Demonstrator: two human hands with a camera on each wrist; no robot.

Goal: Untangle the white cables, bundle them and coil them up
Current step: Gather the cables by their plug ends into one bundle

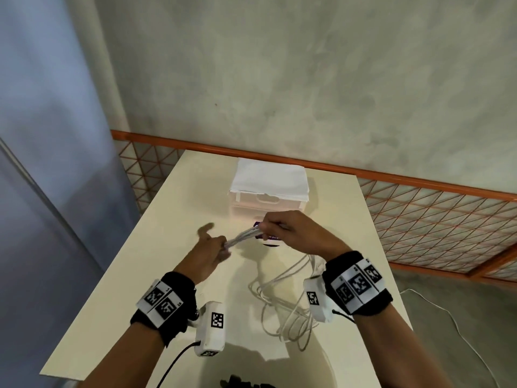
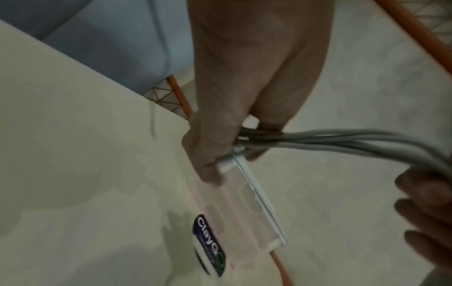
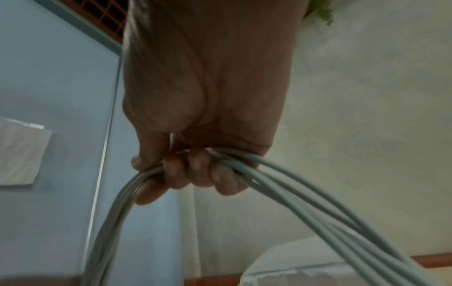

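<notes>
Several white cables run as one taut bundle between my two hands, held above the cream table. My left hand pinches the bundle's end between thumb and curled fingers; in the left wrist view a white plug shows at that left hand. My right hand is wrapped round the bundle further along. Its fingers curl over the cables in the right wrist view. The rest of the cables hang from the right hand and lie in loose loops on the table.
A white plastic drawer box stands at the table's far end, with a round item bearing a purple label in front of it. An orange mesh railing runs behind. A thin white cord lies on the floor at right.
</notes>
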